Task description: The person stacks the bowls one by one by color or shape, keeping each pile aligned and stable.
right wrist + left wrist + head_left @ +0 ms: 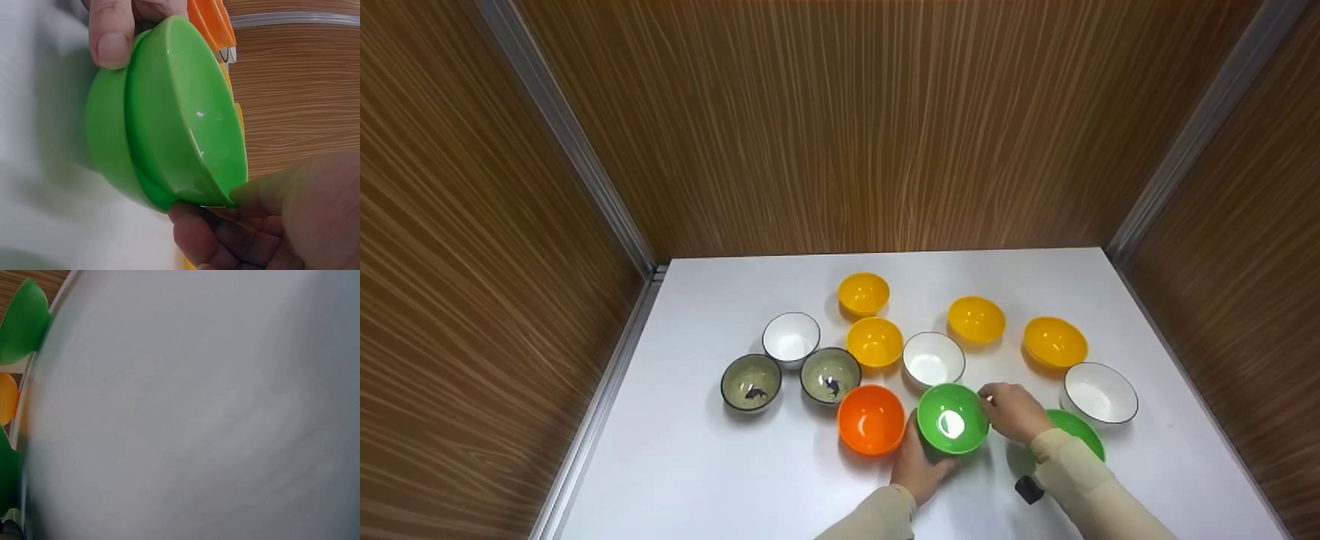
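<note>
Two green bowls are nested, one inside the other, at the front of the white table. My right hand (1016,412) pinches the rim of the upper green bowl (952,418) between thumb and fingers. The lower green bowl (107,129) shows beneath it in the right wrist view, the upper one sitting a little tilted in it. My left hand (916,466) holds the lower bowl from the left, its thumb on the outside near the rim. Left of that hand stands an orange bowl (871,420). Another green bowl (1076,435) is partly hidden under my right forearm.
Behind stand white bowls (934,358) and several yellow bowls (874,342). Two grey-green patterned bowls (751,383) are at the left. One white bowl (1100,392) stands at the right. Wood-grain panels (840,127) enclose the white table (675,457) at back and sides.
</note>
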The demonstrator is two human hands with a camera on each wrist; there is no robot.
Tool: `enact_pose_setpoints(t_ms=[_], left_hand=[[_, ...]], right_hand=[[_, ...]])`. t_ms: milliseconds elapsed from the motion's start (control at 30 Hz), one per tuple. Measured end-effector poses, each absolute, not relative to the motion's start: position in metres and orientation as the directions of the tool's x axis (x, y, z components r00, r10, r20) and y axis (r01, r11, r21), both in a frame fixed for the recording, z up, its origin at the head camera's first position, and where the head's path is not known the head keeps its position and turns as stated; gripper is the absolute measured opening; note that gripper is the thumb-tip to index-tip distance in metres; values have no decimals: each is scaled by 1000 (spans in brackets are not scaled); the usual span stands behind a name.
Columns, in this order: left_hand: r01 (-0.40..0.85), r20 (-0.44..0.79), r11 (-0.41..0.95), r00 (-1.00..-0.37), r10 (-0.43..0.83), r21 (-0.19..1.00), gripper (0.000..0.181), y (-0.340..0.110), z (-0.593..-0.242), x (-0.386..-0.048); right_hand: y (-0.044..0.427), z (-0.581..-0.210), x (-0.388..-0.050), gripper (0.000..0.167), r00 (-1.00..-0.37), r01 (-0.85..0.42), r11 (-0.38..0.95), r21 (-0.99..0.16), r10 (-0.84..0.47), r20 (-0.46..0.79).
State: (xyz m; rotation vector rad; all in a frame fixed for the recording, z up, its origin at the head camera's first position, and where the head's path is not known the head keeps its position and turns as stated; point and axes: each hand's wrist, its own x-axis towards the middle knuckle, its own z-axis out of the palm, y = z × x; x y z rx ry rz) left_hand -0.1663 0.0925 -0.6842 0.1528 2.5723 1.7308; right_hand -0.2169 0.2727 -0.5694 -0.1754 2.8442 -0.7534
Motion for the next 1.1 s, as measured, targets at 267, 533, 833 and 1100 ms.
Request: enact_pose_setpoints(t_ms=[267, 533, 833, 1100], left_hand=[[32, -11, 395, -994, 105, 918, 109, 92, -685, -166], [-3, -49, 374, -992, 114, 927, 109, 92, -684, -166], [-4, -50, 366, -992, 115, 930, 109, 92, -684, -167], [28, -17, 377, -993, 115, 926, 109, 91, -685, -166]], right_hand=[[274, -572, -217, 19, -970, -58, 866, -497, -166, -176], [276, -575, -219, 19, -970, -59, 870, -489, -166, -179], [276, -580, -218, 17, -974, -129, 868, -479, -201, -101], [274, -582, -217, 15, -976, -148, 875, -460, -205, -77]])
